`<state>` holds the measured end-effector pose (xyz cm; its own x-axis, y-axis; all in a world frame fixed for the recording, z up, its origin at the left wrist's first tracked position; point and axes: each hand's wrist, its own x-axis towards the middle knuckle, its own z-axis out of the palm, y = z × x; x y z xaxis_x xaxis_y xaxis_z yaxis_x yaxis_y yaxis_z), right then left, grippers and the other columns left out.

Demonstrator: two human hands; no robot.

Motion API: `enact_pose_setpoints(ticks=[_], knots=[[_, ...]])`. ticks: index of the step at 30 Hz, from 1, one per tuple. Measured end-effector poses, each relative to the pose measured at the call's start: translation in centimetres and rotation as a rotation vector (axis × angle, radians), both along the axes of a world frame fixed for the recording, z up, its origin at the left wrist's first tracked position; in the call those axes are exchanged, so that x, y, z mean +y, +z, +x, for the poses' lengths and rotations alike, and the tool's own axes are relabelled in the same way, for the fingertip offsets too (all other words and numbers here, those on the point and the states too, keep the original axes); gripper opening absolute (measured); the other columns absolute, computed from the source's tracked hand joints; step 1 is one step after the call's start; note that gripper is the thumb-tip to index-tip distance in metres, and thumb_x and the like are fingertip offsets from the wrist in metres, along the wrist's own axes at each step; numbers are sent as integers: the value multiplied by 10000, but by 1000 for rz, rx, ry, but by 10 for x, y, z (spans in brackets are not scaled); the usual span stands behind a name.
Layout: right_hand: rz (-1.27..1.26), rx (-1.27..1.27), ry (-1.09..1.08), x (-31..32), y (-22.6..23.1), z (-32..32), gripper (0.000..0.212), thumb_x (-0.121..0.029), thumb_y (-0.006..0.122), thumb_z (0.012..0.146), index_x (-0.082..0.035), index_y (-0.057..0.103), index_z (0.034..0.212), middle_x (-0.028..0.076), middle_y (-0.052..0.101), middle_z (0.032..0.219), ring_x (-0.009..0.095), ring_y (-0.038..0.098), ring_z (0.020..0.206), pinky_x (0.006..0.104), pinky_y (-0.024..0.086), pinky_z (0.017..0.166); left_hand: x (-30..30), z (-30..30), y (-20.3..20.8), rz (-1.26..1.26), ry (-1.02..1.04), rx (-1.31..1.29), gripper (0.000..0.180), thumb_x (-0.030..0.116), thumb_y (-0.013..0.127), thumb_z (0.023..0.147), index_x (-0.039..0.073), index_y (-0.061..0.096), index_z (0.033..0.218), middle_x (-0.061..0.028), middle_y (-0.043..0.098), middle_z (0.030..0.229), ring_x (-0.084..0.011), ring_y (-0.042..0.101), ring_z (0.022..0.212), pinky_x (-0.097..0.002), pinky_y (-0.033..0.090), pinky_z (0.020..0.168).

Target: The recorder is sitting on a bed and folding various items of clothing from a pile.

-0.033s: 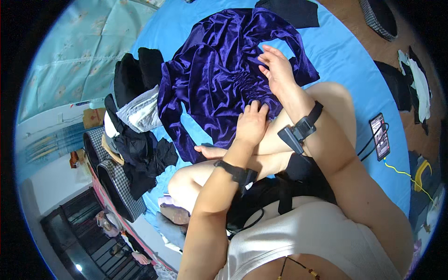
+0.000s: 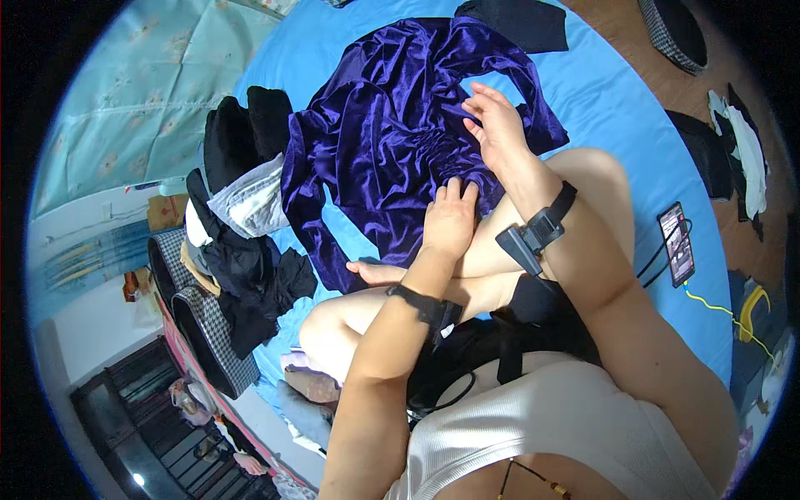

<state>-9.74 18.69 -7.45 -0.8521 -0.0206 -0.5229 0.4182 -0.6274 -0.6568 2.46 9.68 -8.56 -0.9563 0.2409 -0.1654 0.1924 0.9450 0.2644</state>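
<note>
At the left, dark clothes [image 2: 250, 279] lie in a crumpled heap, with a folded pale garment [image 2: 250, 200] just beyond. To their right, the purple velvet garment [image 2: 358, 142] is spread across the blue bed sheet [image 2: 650, 142], its near middle bunched into tight creases. The left hand [image 2: 450, 218] rests its fingers on the garment's near edge; whether they pinch it I cannot tell. Farther right, the right hand [image 2: 495, 125] is loosely curled, thumb and fingers apart, over the garment. Smoothing seems best done with that edge anchored and light, flat strokes outward from the creases.
</note>
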Motion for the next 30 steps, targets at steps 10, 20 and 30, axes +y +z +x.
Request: enact_pose_setpoints(ticks=[10,20,30], knots=[[149,84,-123,100,16,-51,314,-175,618,712,-128,536,1011,18,546,925,157,479,874,312,364,729,-21,-8,20,541,47,62,242,44,552,644,5,593,880,-183,559,954,-321,537,897,-365,430,792],[1580,189,1533,195,46,-166,396,-393,587,732,-275,515,1103,-16,548,1076,212,503,999,476,357,796,-115,-22,76,581,250,-391,332,248,597,756,34,588,1010,-128,624,899,-195,597,814,-285,462,696],[1178,33,1604,128,25,-135,493,-390,525,794,-190,433,1235,72,403,1282,284,391,1153,493,262,954,-363,37,-67,-216,461,-414,313,317,479,801,166,585,1055,-174,609,889,-303,589,824,-367,449,713]])
